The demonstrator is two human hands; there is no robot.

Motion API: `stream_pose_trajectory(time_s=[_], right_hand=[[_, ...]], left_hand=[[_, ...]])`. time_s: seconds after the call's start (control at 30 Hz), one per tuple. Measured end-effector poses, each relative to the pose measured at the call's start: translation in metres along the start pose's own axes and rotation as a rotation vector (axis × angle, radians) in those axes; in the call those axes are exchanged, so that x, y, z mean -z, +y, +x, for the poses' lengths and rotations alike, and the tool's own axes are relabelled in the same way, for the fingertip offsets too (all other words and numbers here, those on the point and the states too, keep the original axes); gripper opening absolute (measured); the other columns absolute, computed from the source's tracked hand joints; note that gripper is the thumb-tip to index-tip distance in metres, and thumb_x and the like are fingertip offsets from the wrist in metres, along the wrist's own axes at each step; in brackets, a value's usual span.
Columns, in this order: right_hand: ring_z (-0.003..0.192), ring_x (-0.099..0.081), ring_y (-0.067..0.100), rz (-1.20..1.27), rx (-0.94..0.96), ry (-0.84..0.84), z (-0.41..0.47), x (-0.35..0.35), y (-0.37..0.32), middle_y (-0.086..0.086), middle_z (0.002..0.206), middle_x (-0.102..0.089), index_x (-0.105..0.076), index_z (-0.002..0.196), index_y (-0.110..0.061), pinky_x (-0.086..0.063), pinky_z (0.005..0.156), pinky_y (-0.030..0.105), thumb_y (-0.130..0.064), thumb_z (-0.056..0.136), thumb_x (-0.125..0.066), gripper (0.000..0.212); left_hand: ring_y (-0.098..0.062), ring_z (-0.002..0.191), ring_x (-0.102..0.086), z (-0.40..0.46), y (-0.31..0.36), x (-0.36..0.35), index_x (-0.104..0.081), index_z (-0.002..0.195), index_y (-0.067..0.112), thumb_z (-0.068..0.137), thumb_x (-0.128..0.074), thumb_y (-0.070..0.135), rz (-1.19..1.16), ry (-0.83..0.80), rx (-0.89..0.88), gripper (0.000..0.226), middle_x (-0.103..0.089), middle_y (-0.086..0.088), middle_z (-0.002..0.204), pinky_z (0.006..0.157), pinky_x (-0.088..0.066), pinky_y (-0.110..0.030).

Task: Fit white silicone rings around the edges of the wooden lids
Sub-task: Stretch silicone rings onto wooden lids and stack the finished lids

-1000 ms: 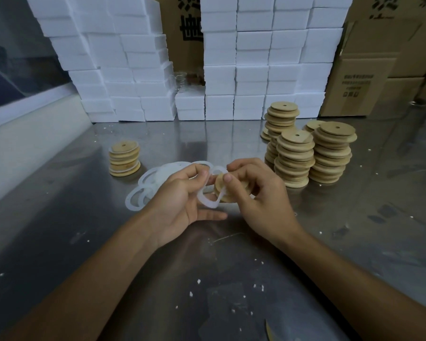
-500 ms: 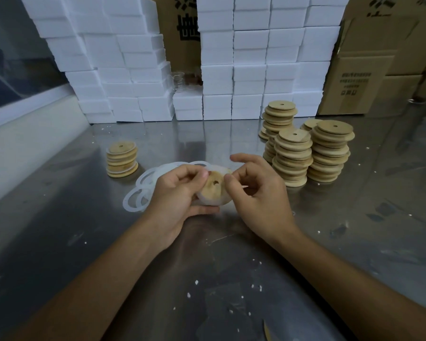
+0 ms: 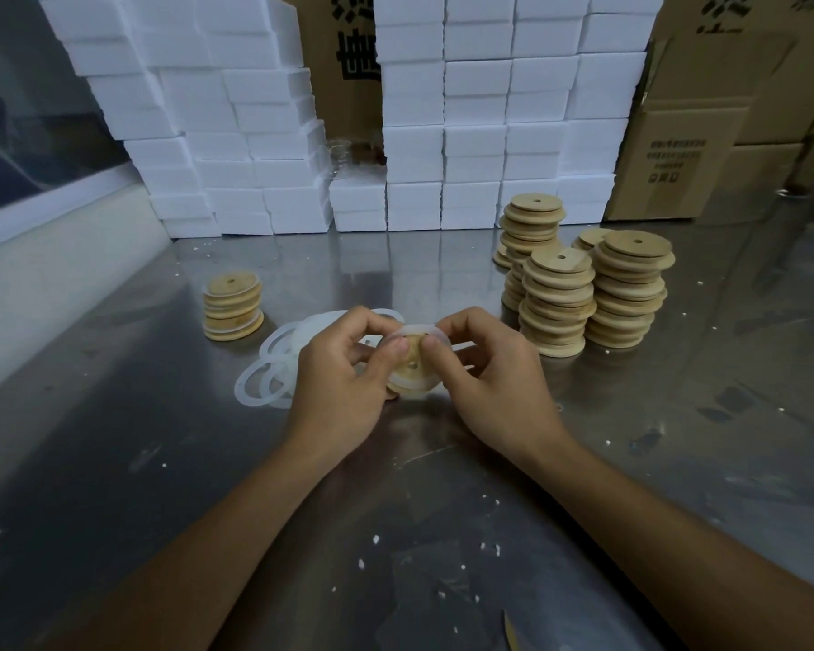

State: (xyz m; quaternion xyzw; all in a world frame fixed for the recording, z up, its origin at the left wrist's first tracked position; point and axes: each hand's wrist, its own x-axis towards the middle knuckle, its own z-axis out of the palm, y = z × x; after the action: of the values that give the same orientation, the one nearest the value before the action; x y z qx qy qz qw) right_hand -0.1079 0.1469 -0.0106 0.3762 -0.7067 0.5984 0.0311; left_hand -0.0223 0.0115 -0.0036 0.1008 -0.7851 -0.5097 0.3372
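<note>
Left hand [image 3: 337, 373] and right hand [image 3: 487, 382] pinching one wooden lid [image 3: 412, 368] between them, white ring [image 3: 414, 332] around its edge, thumbs pressing on top

Bench: a shiny grey metal bench [image 3: 677, 462] with small white crumbs [image 3: 375, 539] on it.
Back: tall piles of white foam blocks [image 3: 475, 110].
Right: brown cardboard boxes [image 3: 691, 148] with dark print.
Left: a pale ledge [image 3: 52, 256] under a dark window [image 3: 15, 110].
Light: dim.

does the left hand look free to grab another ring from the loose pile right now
Probably not yet: the left hand grips the wooden lid. The loose rings lie right beside it, with nothing between.
</note>
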Motion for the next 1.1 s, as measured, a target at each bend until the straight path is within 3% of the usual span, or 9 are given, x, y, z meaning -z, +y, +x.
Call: stream_pose_trajectory(time_s=[0.2,0.4,0.63,0.9,1.1], right_hand=[[0.081,-0.071,0.012,0.015,-0.001,0.003,0.0011,0.0007,0.0043,-0.012,0.084,-0.071,-0.065,0.091,-0.021,-0.061,0.066,0.044,-0.027,0.095,-0.064,0.007],[0.082,-0.072,0.013,0.044,-0.009,0.024,0.0017,0.0007,0.0043,-0.008,0.085,-0.072,-0.065,0.089,-0.023,-0.061,0.068,0.046,-0.025,0.094,-0.066,0.006],[0.083,-0.072,0.014,0.054,-0.015,0.021,0.0017,0.003,0.0028,-0.007,0.087,-0.072,-0.065,0.09,-0.02,-0.061,0.067,0.046,-0.019,0.093,-0.068,0.004],[0.079,-0.073,0.015,0.057,-0.057,0.026,0.0022,0.0016,0.001,-0.005,0.083,-0.073,-0.068,0.086,-0.014,-0.061,0.067,0.047,-0.015,0.092,-0.069,0.006],[0.074,-0.073,0.016,0.055,-0.094,0.019,0.0024,0.0027,-0.0001,-0.002,0.083,-0.074,-0.069,0.084,-0.013,-0.061,0.067,0.047,-0.015,0.09,-0.071,0.007]], left_hand=[[-0.019,0.084,-0.072,0.001,-0.0014,0.0004,-0.065,0.086,0.026,0.091,-0.067,0.015,-0.003,-0.002,-0.044,0.012,-0.072,-0.001,0.091,0.061,-0.061,-0.046],[-0.019,0.087,-0.071,0.0018,-0.002,0.0003,-0.067,0.089,0.022,0.095,-0.061,0.015,-0.028,-0.001,-0.053,0.011,-0.071,0.0,0.089,0.063,-0.062,-0.046],[-0.019,0.086,-0.072,0.0022,-0.0063,0.0005,-0.063,0.078,0.024,0.091,-0.065,0.008,-0.048,0.031,0.024,0.02,-0.072,0.0,0.092,0.068,-0.062,-0.047],[-0.015,0.081,-0.073,0.0025,-0.0039,0.0007,-0.06,0.079,0.018,0.091,-0.064,0.006,-0.076,0.047,0.06,0.017,-0.073,0.0,0.086,0.061,-0.06,-0.032],[-0.016,0.084,-0.073,0.0024,-0.0036,0.002,-0.06,0.079,0.021,0.091,-0.064,0.007,-0.033,0.039,0.058,0.019,-0.074,-0.002,0.088,0.072,-0.06,-0.039]])
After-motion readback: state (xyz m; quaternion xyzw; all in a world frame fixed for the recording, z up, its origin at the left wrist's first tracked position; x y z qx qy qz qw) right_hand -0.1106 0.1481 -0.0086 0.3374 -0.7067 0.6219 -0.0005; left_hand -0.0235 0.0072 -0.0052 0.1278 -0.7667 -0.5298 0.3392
